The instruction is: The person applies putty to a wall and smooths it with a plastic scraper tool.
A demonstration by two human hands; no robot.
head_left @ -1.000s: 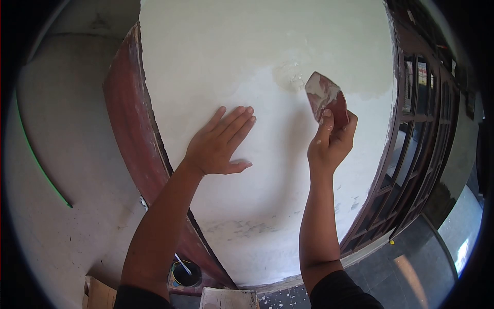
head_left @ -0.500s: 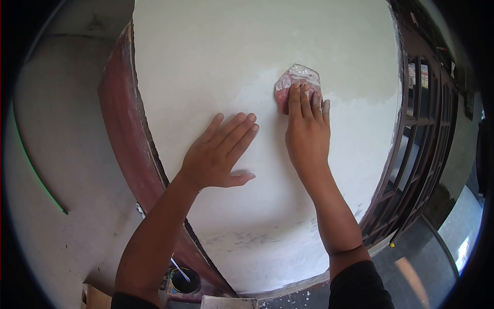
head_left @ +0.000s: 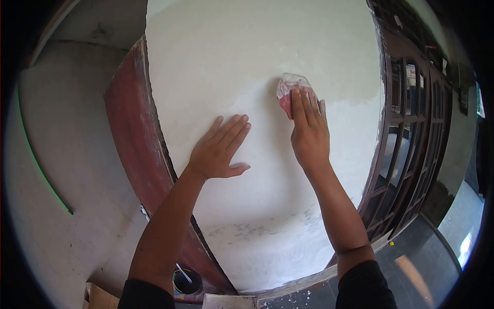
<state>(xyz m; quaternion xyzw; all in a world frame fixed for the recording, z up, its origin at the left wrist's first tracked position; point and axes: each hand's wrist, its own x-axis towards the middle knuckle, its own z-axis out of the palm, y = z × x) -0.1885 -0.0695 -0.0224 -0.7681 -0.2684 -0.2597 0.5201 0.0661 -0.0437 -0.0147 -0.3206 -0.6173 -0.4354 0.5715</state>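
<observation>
My left hand (head_left: 216, 152) lies with outstretched fingers against the white wall (head_left: 252, 206), thumb pointing right, holding nothing. Higher up and to the right, my right hand (head_left: 311, 134) grips a flat red piece smeared with white paste (head_left: 286, 98). The fingers press over its right side, while the thumb is hidden behind the hand. The piece is held against the wall, its left edge casting a shadow. Around it the surface is whiter, with a greyish-green tone toward the top right.
A dark red wooden panel (head_left: 131, 123) borders the wall on the left. Brown framed windows (head_left: 406, 139) stand at right. Below are a black bucket (head_left: 186, 282) with a stick in it, a cardboard box (head_left: 100, 297) and a paint-spotted dark tiled floor (head_left: 303, 298).
My right hand has moved slightly down with the red piece, which is now turned more edge-on. The left hand stays flat on the wall, while the camera view has shifted slightly.
</observation>
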